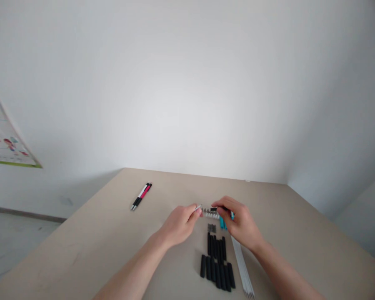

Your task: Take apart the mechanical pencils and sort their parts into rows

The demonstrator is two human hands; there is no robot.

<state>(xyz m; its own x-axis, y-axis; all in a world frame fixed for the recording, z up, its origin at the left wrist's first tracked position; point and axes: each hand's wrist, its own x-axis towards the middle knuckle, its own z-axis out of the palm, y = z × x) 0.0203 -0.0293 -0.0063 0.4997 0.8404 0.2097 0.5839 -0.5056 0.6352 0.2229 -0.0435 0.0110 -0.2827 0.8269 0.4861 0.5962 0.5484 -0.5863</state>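
My left hand [181, 223] is closed, pinching a small pale pen part [199, 206] between thumb and forefinger. Opposite it, my right hand [239, 218] grips a black-ended pen part [213, 209], its end pointing towards the left hand. The two held parts are apart. A bit of teal shows by the right fingers; whether it belongs to the held part I cannot tell. Between and behind the hands lies a row of small metal and white pieces [211, 215]. Teal pieces [221, 223] lie partly hidden under the right hand. Thin springs [211, 228] are just nearer me.
Several slim black tubes [216, 247] and thicker black grips [218, 273] lie in rows in front. White pen refills [243, 266] run beside my right forearm. Two pens [141, 196] rest at the left of the beige table [106, 233]. A wall [187, 91] stands behind.
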